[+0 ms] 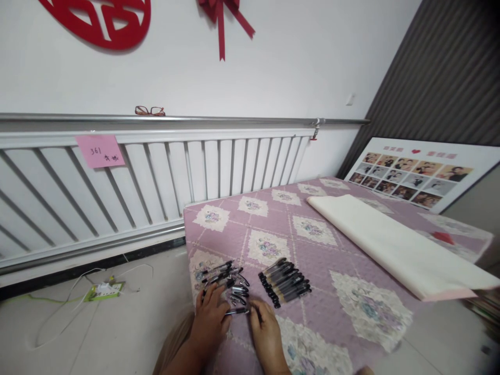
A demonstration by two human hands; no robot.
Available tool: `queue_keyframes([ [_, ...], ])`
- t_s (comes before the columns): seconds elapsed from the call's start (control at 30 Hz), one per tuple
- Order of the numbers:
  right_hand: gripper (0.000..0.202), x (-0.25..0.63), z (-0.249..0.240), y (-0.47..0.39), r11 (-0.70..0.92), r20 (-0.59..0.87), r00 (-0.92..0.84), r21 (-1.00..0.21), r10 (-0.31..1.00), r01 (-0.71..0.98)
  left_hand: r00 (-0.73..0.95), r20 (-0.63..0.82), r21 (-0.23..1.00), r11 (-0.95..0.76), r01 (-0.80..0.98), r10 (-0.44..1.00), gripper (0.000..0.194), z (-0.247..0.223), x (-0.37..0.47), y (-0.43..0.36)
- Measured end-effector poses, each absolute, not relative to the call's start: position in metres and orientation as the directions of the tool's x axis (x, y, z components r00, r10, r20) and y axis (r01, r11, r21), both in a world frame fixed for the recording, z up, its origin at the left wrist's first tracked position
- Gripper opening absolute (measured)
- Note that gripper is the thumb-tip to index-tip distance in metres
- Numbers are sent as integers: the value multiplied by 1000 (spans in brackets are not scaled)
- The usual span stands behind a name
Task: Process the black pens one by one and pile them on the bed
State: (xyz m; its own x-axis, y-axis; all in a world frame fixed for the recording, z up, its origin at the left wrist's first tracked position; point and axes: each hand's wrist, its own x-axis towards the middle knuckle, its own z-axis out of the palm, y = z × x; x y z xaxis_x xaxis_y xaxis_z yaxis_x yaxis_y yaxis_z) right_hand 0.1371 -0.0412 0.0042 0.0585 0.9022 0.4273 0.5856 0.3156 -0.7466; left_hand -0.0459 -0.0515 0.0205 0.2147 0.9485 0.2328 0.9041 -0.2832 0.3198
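Note:
A pen lies crosswise between my two hands, low on the purple tablecloth. My left hand is closed on its left end, with the fingers bent beside a loose pile of black pen parts. At the pen's other end, the fingertips of my right hand are pinched together. Shiny dark pieces with clips, apparently pen caps, lie just beyond the pen. To the right, several black pens are lined up side by side in a slanted row. Fine detail at the fingertips is too small to make out.
The flowered purple tablecloth covers the surface. A folded cream sheet lies at right, before a photo board. A white radiator runs along the wall. On the floor at left is a power strip with cables.

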Motion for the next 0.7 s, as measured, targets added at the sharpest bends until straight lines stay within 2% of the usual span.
queue_keyframes([
  [0.1, 22, 137, 5, -42, 312, 421, 57, -751, 905, 582, 203, 240, 305, -273, 912, 949, 25, 19, -46, -52],
  [0.23, 22, 137, 7, -42, 323, 425, 50, -754, 904, 573, 237, 244, 277, -302, 912, 940, 53, 17, -47, -50],
  [0.3, 22, 136, 8, -42, 329, 430, 47, -753, 902, 570, 261, 243, 263, -323, 909, 934, 61, 17, -46, -49],
  [0.5, 22, 137, 6, -44, 313, 439, 89, -755, 894, 576, 251, 258, 247, -315, 916, 933, 50, 18, -45, -49],
  [0.7, 26, 162, -4, -47, 263, 522, 184, -666, 833, 698, 225, 300, 242, -302, 922, 927, 55, 10, -48, -51],
])
